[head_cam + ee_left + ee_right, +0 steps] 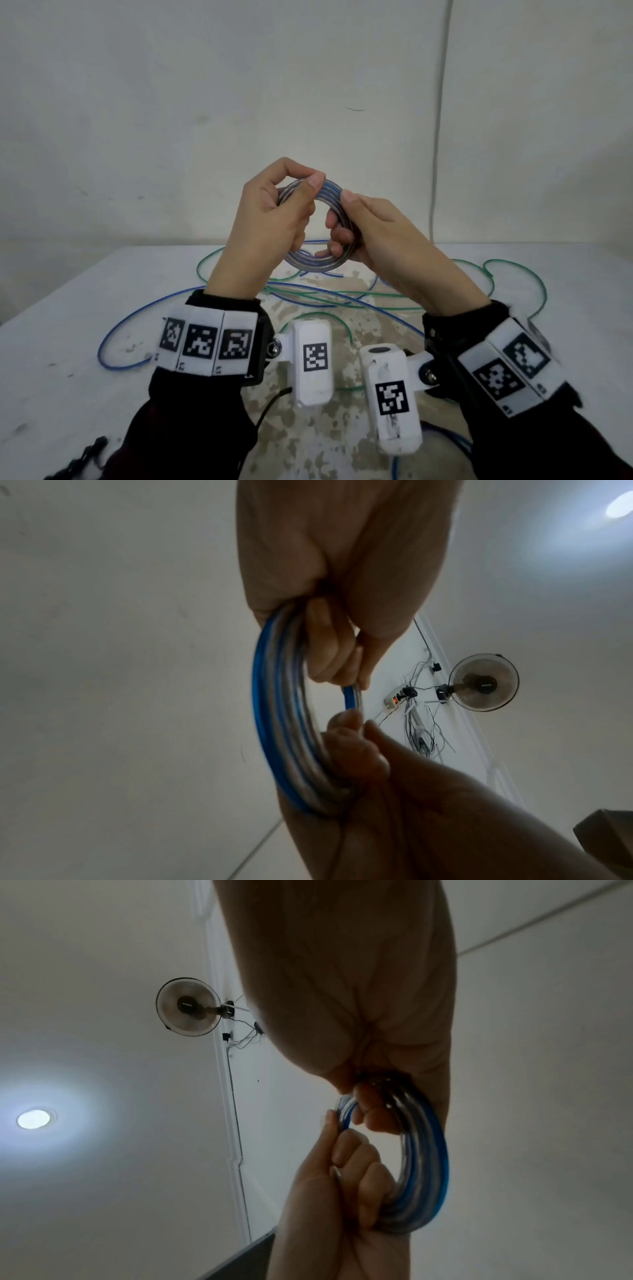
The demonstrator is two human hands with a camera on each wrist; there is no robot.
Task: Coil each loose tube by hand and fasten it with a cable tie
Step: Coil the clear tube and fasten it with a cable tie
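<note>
both hands are raised together above the table, each clamped on the same coil. the left hand [270, 219] grips the coiled blue tube [310, 265] on the ring's 9 o'clock side, thumb pressed over the strands near 12 o'clock and the other fingers curled through the middle. the right hand [373, 236] holds the ring at about 3 o'clock, thumb on the outer face near 1 o'clock, fingers hooked through the opening from behind. the two thumbs sit just beside each other at the top of the ring.

in the left wrist view the left hand [329, 569] comes down from 12 o'clock and the right hand [394, 777] rises from 5 o'clock, with the coiled blue tube [274, 710] arcing between them as several blue and clear strands laid side by side. the right wrist view mirrors this: right hand [346, 993] from the top, left hand [339, 1191] from 6 o'clock, coiled blue tube [424, 1167] bowing out toward 3 o'clock.

below the hands, the white table [61, 329] carries loose tubing: a blue tube [113, 329] looping out toward 8 o'clock, and a green tube [534, 277] curling toward 3 o'clock; the two cross in a tangle under the coil. a black object [85, 455], too blurred to identify, lies at the table's 7 o'clock edge. a wall fan [483, 683] shows in both wrist views.
</note>
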